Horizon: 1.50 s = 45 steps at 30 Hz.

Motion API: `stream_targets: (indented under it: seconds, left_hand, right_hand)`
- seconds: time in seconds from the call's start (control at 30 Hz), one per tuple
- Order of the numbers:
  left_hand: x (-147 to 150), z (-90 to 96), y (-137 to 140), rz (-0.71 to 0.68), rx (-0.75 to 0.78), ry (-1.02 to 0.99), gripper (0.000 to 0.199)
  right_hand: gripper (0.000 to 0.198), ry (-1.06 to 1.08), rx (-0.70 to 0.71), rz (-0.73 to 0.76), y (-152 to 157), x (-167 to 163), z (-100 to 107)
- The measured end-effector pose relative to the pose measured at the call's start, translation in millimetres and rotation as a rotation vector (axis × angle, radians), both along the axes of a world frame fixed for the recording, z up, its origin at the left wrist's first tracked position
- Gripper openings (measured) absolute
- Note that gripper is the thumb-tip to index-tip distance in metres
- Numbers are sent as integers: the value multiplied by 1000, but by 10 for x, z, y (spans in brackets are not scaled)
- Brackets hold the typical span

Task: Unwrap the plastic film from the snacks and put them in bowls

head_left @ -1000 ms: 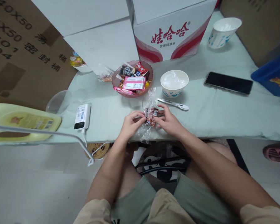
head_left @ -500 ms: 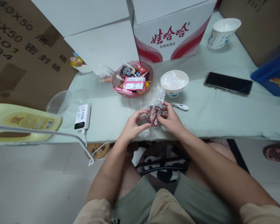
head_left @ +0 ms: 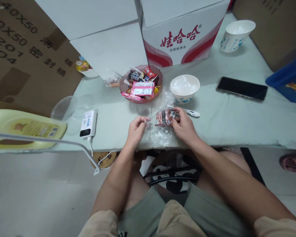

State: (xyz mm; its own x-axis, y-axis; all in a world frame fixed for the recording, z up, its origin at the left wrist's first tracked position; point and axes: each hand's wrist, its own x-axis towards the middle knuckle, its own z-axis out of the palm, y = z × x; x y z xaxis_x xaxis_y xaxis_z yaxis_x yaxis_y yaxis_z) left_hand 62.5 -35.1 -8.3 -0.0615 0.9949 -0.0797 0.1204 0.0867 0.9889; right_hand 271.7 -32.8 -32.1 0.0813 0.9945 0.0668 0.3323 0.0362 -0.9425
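Note:
My right hand (head_left: 183, 124) is closed on the right end of a small red-and-dark wrapped snack packet (head_left: 163, 118), held just above the table's front part. To its left, my left hand (head_left: 137, 127) pinches at the edge of clear plastic wrap, its thumb and fingertips together. Crumpled clear plastic wrap (head_left: 160, 136) lies beneath and between both hands. Behind the packet is a white utility knife (head_left: 190, 112), partly hidden by my right hand. A white paper bowl (head_left: 185, 87) with a blue pattern, with something clear inside, stands just beyond the knife.
A pink glass bowl (head_left: 128, 97) of wrapped snacks stands behind my hands. A phone (head_left: 241, 88) and another paper bowl (head_left: 234, 38) are at right. A power bank (head_left: 88, 122) and a yellow jug (head_left: 27, 126) are at left. White cartons (head_left: 180, 42) line the back.
My left hand has moved left, off the packet, and its fingers have drawn together. The packet now shows more plainly in my right hand, with the clear wrap spread below.

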Motion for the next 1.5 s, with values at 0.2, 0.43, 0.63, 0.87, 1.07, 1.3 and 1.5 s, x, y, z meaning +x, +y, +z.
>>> stream_targets:
  seconds: [0.2,0.43,0.63,0.87,1.07,1.3,1.5]
  left_hand:
    - [58,245,-47,-122,-214,-600,20]
    - [86,371,-168,-222,-169,-914,16]
    - [-84,332,-209,-102,-144,-836,30]
    - [-498,314,-83,90,237,-629,26]
    - [-663,349,-60,221,327,-500,30]
    - [-831,338,-14,292,321,-635,16]
    - [-805,204,78,445,-164,-781,12]
  right_hand:
    - [44,59,-7,0,-50,19,50]
    - [85,744,-438,215,-201,-223,97]
    - [61,964,-520,192,-255,-368,200]
    - [51,1043,-537,218,-155,-126,296]
    - [68,896,-521,210,-137,-125,292]
    - [61,687,-326,99,-153,-134,228]
    - [49,469,-103,35,-103,3,236]
